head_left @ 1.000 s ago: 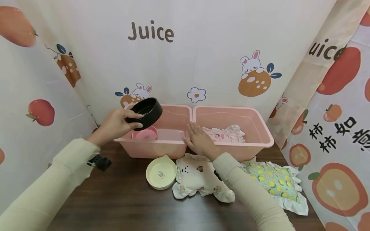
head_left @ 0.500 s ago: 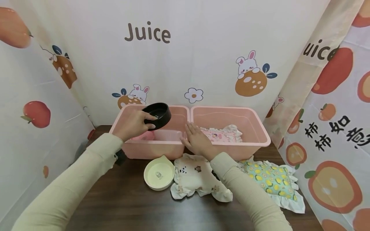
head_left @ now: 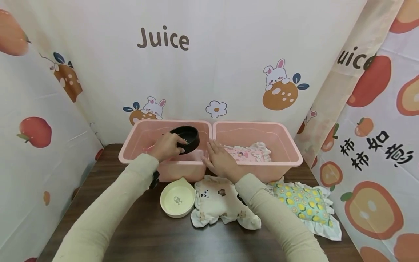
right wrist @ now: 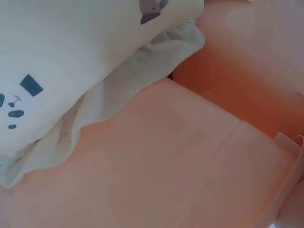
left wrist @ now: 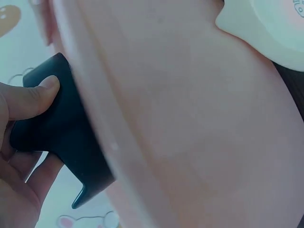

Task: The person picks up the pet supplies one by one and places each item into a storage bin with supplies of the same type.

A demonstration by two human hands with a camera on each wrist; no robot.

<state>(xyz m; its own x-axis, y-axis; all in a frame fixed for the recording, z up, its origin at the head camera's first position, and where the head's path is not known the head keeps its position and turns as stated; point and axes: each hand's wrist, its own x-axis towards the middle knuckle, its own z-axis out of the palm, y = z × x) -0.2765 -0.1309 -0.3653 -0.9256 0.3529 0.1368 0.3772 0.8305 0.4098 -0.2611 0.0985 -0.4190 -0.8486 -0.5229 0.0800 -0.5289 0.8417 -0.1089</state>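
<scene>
My left hand [head_left: 167,146] pinches the wall of a black bowl [head_left: 194,141] between thumb and fingers. The bowl is tilted and overlaps the opening of the left pink bin [head_left: 183,171]. In the left wrist view the black bowl [left wrist: 71,123] lies against the bin's rim line, thumb on its side. Behind the left hand, a pink bowl inside that bin is mostly hidden. My right hand [head_left: 223,160] rests with straight fingers at the adjoining rims of the left bin and the right pink bin [head_left: 271,173]. That right bin holds a frilled pink cushion [head_left: 247,154].
In front of the bins, a pale yellow bowl [head_left: 178,203] with a fish print sits on the dark wooden table [head_left: 183,243]. Beside it lie a frilled white cushion [head_left: 217,203] with animal prints and a lemon-print cushion [head_left: 302,202]. Printed curtains [head_left: 196,72] surround the table.
My left hand has carried the black bowl rightward and down, from over the left bin's left part to its right part. The right hand stays at the adjoining rims.
</scene>
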